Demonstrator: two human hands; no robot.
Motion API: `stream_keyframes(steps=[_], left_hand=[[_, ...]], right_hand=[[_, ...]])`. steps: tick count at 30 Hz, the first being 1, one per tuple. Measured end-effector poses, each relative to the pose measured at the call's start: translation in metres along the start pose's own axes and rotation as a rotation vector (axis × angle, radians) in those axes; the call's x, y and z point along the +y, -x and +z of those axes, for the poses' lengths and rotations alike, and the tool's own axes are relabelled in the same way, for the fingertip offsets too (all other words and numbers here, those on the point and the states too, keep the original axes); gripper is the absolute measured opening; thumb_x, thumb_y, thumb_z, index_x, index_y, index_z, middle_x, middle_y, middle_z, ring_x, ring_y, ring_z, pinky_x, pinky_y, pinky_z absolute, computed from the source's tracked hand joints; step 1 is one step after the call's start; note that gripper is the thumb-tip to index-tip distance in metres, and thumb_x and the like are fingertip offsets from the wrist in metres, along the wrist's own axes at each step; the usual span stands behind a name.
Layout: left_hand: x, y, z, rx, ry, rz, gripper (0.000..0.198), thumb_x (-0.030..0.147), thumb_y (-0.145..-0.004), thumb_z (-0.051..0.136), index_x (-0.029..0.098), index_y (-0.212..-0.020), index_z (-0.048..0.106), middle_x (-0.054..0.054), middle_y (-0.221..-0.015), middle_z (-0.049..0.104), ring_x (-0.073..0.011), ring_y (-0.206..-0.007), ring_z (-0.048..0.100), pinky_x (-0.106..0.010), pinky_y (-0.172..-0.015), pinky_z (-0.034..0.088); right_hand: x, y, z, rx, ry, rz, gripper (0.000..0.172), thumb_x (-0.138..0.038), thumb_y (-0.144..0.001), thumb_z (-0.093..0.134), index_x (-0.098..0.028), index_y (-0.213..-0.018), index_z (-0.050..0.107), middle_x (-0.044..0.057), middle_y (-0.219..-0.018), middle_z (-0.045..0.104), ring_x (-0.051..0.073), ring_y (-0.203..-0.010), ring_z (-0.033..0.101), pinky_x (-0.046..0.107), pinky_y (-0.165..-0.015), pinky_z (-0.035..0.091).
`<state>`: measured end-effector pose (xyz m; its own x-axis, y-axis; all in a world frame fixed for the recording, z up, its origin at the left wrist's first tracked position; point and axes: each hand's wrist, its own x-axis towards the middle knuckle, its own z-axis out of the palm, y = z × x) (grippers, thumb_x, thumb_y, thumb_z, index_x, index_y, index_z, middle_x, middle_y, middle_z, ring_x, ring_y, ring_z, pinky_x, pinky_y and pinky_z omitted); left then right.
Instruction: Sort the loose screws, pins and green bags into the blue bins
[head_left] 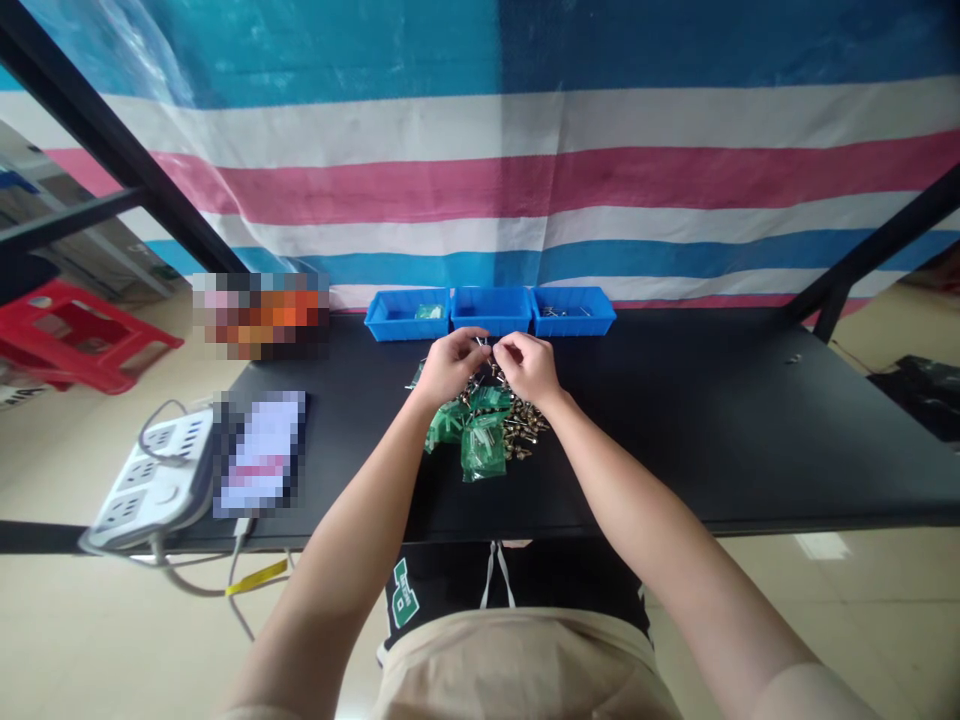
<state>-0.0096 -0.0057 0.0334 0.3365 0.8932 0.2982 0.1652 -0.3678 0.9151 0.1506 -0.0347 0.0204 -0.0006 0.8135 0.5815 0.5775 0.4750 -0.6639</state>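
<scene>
From the head camera, the left hand [450, 365] and the right hand [529, 367] are together above a black flat surface [675, 440], and their fingertips meet around one small silver metal piece [481, 346]. This piece is too small for me to tell its exact shape. Just under the hands lies a loose pile of small golden and silver metal pieces [517, 425], mixed with several small green plastic bags [480, 445]. Beyond the hands stand three blue rectangular plastic trays in one row, side by side. The left blue tray [390, 318] holds one small green packet [430, 312], and the right blue tray [592, 310] holds a few thin metal pieces [562, 312]; the inside of the middle blue tray [491, 300] is hard to see. So only a small part seems to be in the trays, and most of the pieces seem left on the surface. Near the left edge of the surface lies a white power strip [150, 480], and behind everything hangs a striped blue, white and pink tarpaulin [525, 180].
</scene>
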Motion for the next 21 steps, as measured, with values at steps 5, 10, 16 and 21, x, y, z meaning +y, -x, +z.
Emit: stream_keyframes(steps=[5, 10, 16, 21], left_hand=[[-0.0037, -0.0033, -0.0017, 0.067, 0.037, -0.028, 0.024, 0.038, -0.081, 0.063, 0.015, -0.087, 0.063, -0.002, -0.067, 0.065, -0.0128, -0.060, 0.057, -0.025, -0.060, 0.046], [-0.0043, -0.0027, -0.0030, 0.064, 0.008, -0.041, 0.026, 0.042, -0.083, 0.061, 0.016, -0.084, 0.062, -0.002, -0.067, 0.064, -0.0130, -0.061, 0.056, -0.026, -0.061, 0.046], [0.0022, -0.0026, -0.0016, 0.107, 0.096, -0.039, 0.021, 0.037, -0.086, 0.056, 0.016, -0.086, 0.060, -0.001, -0.065, 0.061, -0.0117, -0.058, 0.053, -0.025, -0.059, 0.044], [0.0031, -0.0042, -0.0003, 0.117, 0.130, -0.073, 0.012, 0.028, -0.085, 0.056, 0.016, -0.089, 0.058, 0.000, -0.066, 0.061, -0.0108, -0.059, 0.053, -0.025, -0.060, 0.044]], right_hand=[[-0.0011, 0.0014, 0.0002, -0.071, -0.004, -0.067, 0.023, -0.033, -0.088, 0.051, -0.020, -0.072, 0.062, 0.004, -0.072, 0.067, 0.015, -0.064, 0.058, 0.026, -0.065, 0.043], [-0.0033, 0.0008, 0.0008, -0.091, 0.040, -0.033, 0.023, -0.031, -0.087, 0.050, -0.020, -0.069, 0.062, 0.003, -0.069, 0.066, 0.015, -0.063, 0.057, 0.027, -0.065, 0.042], [-0.0055, -0.0012, -0.0003, -0.101, -0.124, 0.079, 0.022, -0.031, -0.083, 0.053, -0.019, -0.065, 0.060, 0.001, -0.060, 0.062, 0.013, -0.055, 0.053, 0.026, -0.059, 0.041], [-0.0016, -0.0029, -0.0009, -0.079, -0.226, 0.185, 0.023, -0.035, -0.080, 0.056, -0.019, -0.064, 0.060, -0.001, -0.057, 0.060, 0.014, -0.056, 0.053, 0.026, -0.057, 0.040]])
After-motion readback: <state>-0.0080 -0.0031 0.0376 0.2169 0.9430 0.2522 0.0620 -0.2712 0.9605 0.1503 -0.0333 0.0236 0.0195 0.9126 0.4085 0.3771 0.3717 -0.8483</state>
